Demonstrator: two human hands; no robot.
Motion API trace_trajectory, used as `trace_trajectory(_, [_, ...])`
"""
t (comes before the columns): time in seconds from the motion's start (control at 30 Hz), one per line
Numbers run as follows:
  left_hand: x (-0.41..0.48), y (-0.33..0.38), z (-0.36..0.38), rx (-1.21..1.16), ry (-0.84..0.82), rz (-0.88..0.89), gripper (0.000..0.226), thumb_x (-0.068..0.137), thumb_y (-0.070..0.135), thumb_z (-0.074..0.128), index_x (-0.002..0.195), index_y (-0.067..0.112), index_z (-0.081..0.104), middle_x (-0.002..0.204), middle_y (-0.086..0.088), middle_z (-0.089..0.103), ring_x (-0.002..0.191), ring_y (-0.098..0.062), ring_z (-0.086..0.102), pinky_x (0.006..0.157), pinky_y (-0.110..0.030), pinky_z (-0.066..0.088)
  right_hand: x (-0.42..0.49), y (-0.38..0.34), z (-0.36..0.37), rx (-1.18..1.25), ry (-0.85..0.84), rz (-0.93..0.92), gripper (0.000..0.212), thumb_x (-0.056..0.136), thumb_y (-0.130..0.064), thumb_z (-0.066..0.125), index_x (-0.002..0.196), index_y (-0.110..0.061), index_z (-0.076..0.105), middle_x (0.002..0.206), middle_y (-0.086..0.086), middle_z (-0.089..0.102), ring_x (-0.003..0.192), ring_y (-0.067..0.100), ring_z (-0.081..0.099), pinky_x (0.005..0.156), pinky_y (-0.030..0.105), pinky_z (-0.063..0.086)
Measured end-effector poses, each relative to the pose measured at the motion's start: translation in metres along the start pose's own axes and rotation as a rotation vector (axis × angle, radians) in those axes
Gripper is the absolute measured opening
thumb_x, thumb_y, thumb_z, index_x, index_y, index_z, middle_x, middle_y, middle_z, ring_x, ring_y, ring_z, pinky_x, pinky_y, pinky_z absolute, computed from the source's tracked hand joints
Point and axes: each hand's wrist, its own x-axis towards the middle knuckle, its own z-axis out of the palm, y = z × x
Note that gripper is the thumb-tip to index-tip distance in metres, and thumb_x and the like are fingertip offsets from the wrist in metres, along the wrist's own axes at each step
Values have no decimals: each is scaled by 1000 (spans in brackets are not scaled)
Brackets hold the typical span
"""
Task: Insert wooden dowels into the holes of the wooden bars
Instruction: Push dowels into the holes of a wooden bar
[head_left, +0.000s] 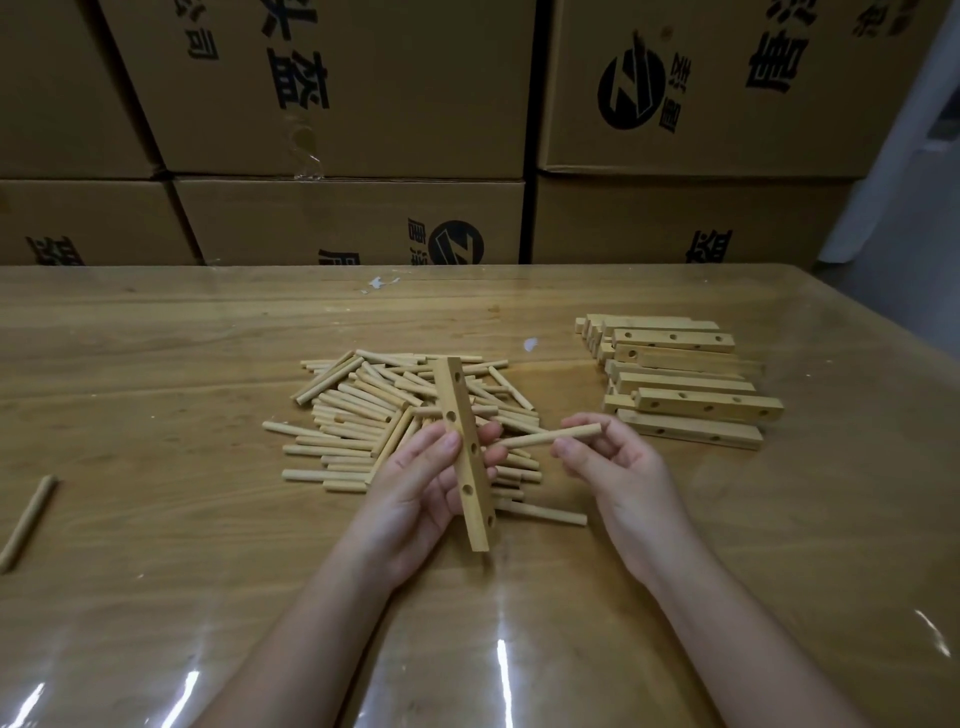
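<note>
The wooden dowel (548, 436) looks light, stiff and smooth, a round stick that would roll in a loose pinch. It is best taken near its rear end, leaving the leading end bare for the hole. The wooden bar (464, 452) is a rigid square length with flat faces that should give a sure grip. Hold it around the middle with fingers off the drilled holes (a covered hole would block the entry).

The left hand (415, 493) grips the bar around its middle, thumb against its left side and fingers curled round behind. It holds the bar tilted nearly upright above the pile of dowels (363, 410). The right hand (623, 473) pinches 1 dowel by its right half between thumb and fingertips. The dowel lies almost level, its free tip pointing at the bar and just beside the left hand's fingertips — near, not yet in a hole. The stack of bars (685, 384) lies on the table (156, 364) beyond the right hand — 1 stray dowel (28, 522) lies far left
</note>
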Motion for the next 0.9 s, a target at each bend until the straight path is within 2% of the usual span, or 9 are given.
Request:
trace_trajectory(0.17, [3,-2,-3,-1,-19,-29,49,61,27,88,103,6,72,114,-22,66,97,-27,69,73,-29,58,0,-4,1,68,9,52,20,64,-24,71,83,-26,74,80,-6,68,80,7,63,73,24,48])
trace_trajectory(0.23, [3,-2,-3,9,-7,-31,38,68,26,83,99,7,73,109,-21,69,92,-25,70,71,-28,58,0,-4,0,122,6,79,18,64,-24,70,81,-25,74,80,-6,68,78,6,62,74,25,48])
trace_trajectory(0.33, [2,-2,-4,43,5,-52,20,80,22,67,92,8,75,95,-16,72,80,-20,72,65,-26,58,1,-5,-2,304,-19,116,17,71,-19,66,87,-19,69,94,3,71,83,12,66,70,24,53])
trace_trajectory(0.43, [1,-1,-4,45,-24,-100,37,74,22,69,106,4,65,85,-13,70,71,-20,69,60,-27,57,2,-7,-4,388,8,134,25,75,-14,63,99,-10,59,100,14,70,79,17,68,64,22,56])
trace_trajectory(0.5, [0,-1,-3,67,-52,-136,45,73,21,66,114,4,56,80,-12,67,64,-20,66,55,-27,56,2,-7,-4,394,16,119,25,76,-11,62,100,-6,57,100,17,70,81,19,69,64,22,56])
trace_trajectory(0.57, [0,-2,-3,121,-73,-156,37,76,24,63,109,7,58,75,-12,66,59,-19,65,50,-25,54,2,-6,-3,384,6,105,26,76,-9,62,100,-3,57,100,17,70,83,20,69,66,21,55])
trace_trajectory(0.67, [-2,-2,-2,243,-62,-138,29,72,37,69,91,15,70,72,-12,67,53,-18,64,45,-23,52,2,-5,-3,385,-8,101,31,75,-8,62,104,0,57,100,18,70,85,21,69,67,21,55])
trace_trajectory(0.83, [-2,-3,0,272,-55,-126,27,86,31,61,100,8,60,71,-13,68,52,-18,64,44,-23,52,3,-4,-3,399,4,95,33,75,-8,63,106,0,56,102,18,69,90,24,69,68,20,54])
trace_trajectory(0.9, [-2,-3,-1,264,-62,-133,25,84,30,59,99,10,61,72,-13,67,52,-19,64,45,-23,52,2,-4,-3,361,18,89,34,73,-9,64,105,0,57,99,17,70,90,24,69,68,21,55])
